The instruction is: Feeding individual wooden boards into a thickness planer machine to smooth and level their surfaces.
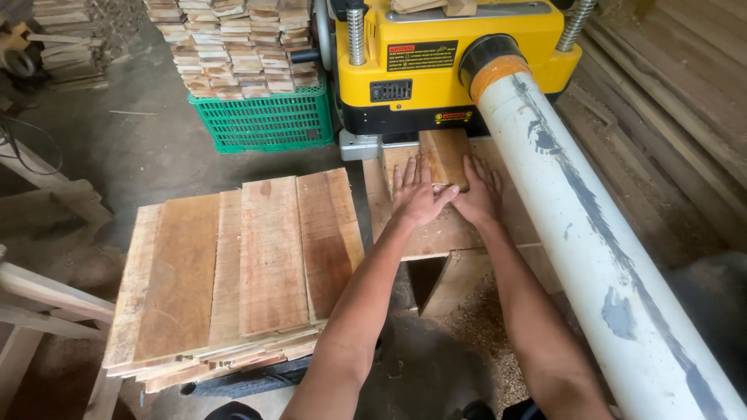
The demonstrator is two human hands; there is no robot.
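Hands, the left hand [415,196] and right hand [477,192], lie flat and open, gripping nothing, on the short board [443,155] near the frame's top middle; push evenly, fingers away from the yellow machine [436,62].

A woodworking shop: a yellow planer [436,62], stacked boards [233,272], and sawdust [482,327] on the floor.

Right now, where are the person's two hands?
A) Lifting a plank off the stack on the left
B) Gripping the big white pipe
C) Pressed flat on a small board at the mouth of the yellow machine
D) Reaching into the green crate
C: the left hand and the right hand lie flat, side by side, on the small board that runs into the yellow machine; neither touches the stack of planks, the white pipe or the green crate.
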